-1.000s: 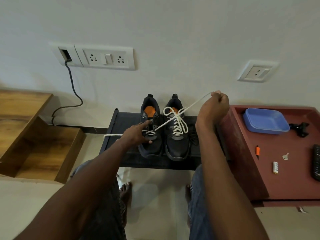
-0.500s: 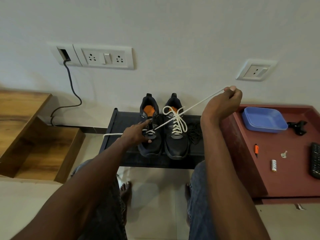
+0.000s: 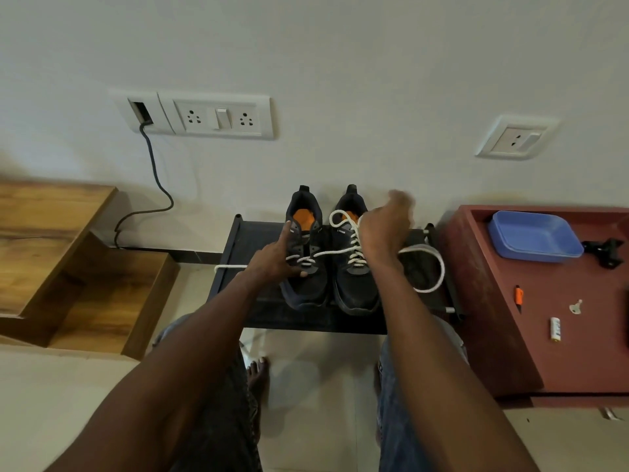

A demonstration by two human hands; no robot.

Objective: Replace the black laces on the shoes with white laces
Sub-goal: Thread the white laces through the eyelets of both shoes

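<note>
I read the white lace (image 3: 335, 252) as running sideways from the left shoe (image 3: 304, 257), steadied by my left hand (image 3: 272, 258) with fingers extended, towards my right hand (image 3: 384, 229) (blurred, grip unreadable), the nearer hand for the next eyelet.

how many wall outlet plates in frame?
2. A long outlet plate on the wall, upper left, with a cable plugged into it; a small outlet plate upper right, above the red table.

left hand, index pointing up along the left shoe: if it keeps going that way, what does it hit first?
Likely the left shoe's collar by the orange insole; the left hand already rests on that shoe. Beyond is the wall. Depth is uncertain.
</note>
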